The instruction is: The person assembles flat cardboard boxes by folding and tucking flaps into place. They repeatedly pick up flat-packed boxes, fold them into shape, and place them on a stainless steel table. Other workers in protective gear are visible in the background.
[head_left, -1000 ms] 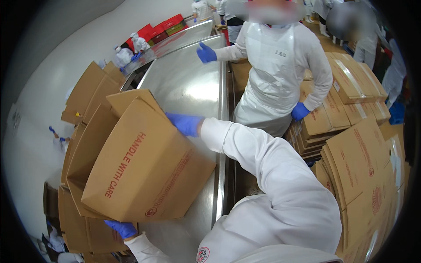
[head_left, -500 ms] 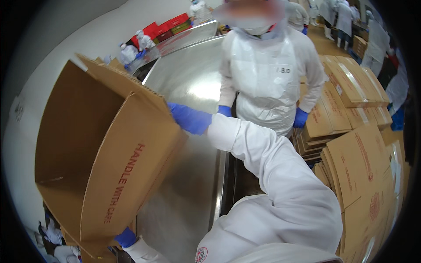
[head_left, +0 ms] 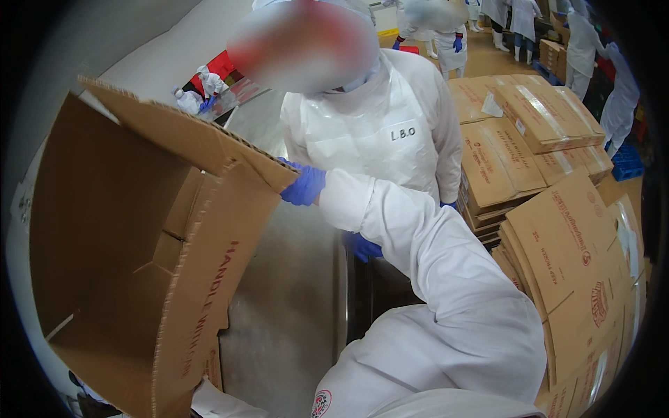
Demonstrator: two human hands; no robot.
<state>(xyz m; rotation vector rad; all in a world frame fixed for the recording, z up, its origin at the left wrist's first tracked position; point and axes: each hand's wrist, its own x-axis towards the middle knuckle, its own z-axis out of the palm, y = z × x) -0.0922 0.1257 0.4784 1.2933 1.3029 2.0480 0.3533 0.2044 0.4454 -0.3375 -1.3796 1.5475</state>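
A large brown cardboard box (head_left: 230,272) is tilted on its side at the left, its open mouth toward me, with flaps spread and red print on the outer panel. My right hand (head_left: 304,184), in a blue glove, is closed on the box's upper right corner by the flap edge. From the lower edge my left sleeve (head_left: 226,403) reaches to the bottom of the box. The box hides my left hand, so its fingers do not show. Beneath the box lies a steel table (head_left: 279,306).
Across the table a co-worker in a white apron (head_left: 369,132) stands close to my right arm, gloved hands lowered. Stacked flattened cartons (head_left: 571,258) rise at the right, with more cartons (head_left: 502,157) behind. Other people in white work farther back near a blue crate (head_left: 627,164).
The box has turned so more of its inside shows, and its lower part now covers my left hand. The co-worker has leaned closer toward the box. My right hand stays at the corner.
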